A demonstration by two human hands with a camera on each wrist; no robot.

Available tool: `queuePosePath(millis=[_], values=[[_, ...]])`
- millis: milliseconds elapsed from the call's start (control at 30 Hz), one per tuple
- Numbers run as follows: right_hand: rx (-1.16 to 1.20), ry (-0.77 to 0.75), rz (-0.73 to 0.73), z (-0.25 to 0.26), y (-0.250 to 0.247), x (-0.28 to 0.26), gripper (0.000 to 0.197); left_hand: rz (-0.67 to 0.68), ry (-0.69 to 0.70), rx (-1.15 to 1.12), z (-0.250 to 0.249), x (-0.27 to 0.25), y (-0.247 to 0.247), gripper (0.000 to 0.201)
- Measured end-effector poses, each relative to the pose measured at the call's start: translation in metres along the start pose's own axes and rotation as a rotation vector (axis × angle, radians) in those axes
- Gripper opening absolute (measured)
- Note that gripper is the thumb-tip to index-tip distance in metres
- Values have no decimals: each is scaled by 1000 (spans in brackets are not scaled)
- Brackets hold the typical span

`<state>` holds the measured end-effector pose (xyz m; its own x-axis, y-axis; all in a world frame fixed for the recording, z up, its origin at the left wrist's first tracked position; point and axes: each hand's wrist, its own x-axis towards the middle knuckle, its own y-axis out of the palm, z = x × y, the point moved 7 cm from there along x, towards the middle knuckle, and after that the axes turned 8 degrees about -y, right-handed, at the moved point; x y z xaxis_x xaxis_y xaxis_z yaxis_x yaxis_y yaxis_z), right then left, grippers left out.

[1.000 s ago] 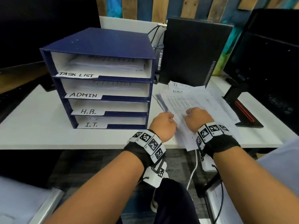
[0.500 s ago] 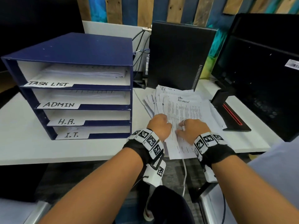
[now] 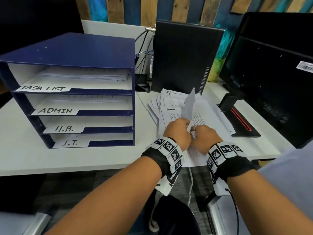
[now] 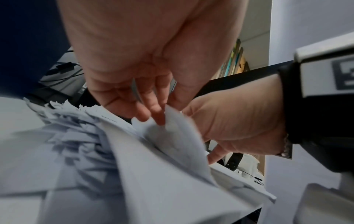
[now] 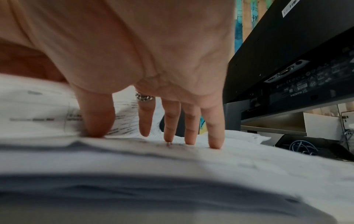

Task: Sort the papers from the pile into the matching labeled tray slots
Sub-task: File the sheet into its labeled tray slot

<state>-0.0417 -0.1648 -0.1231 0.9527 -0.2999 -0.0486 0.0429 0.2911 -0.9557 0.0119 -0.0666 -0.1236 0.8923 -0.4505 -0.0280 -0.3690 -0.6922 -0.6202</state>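
A blue tray rack (image 3: 71, 51) stands on the left of the white desk, its slots labelled TASK LIST (image 3: 44, 88), ADMIN (image 3: 55, 110), H.R. (image 3: 64, 128) and I.T. (image 3: 70, 142). The upper two slots hold papers. The fanned pile of papers (image 3: 210, 112) lies right of the rack. My left hand (image 3: 185, 127) pinches one sheet (image 3: 189, 104) by its near edge, and the sheet stands up off the pile. In the left wrist view my left hand (image 4: 161, 116) pinches that sheet (image 4: 178, 136). My right hand (image 3: 205, 137) presses straight fingers (image 5: 191, 136) onto the pile (image 5: 172, 166). A sheet headed ADMIN (image 3: 171, 109) lies exposed.
A black computer tower (image 3: 184, 56) stands behind the pile, with cables (image 3: 144, 53) between it and the rack. A black monitor (image 3: 274, 73) and its stand base (image 3: 242, 124) sit to the right. The desk's front edge (image 3: 84, 167) runs just below my wrists.
Both hands lay on the pile before. Now my left hand has raised one sheet upright, while the right stays pressing the pile. The head view has shifted.
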Motion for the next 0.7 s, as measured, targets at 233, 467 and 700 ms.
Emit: queuePosePath(millis=[233, 467, 700], values=[[-37, 8, 24, -4, -2, -3, 43, 1, -276, 214, 25, 14, 8, 43], [-88, 4, 55, 1, -2, -4, 44, -91, -401, 16, 25, 26, -12, 21], [22, -22, 11, 6, -1, -11, 29, -147, -257, -155, -1, 9, -18, 62]])
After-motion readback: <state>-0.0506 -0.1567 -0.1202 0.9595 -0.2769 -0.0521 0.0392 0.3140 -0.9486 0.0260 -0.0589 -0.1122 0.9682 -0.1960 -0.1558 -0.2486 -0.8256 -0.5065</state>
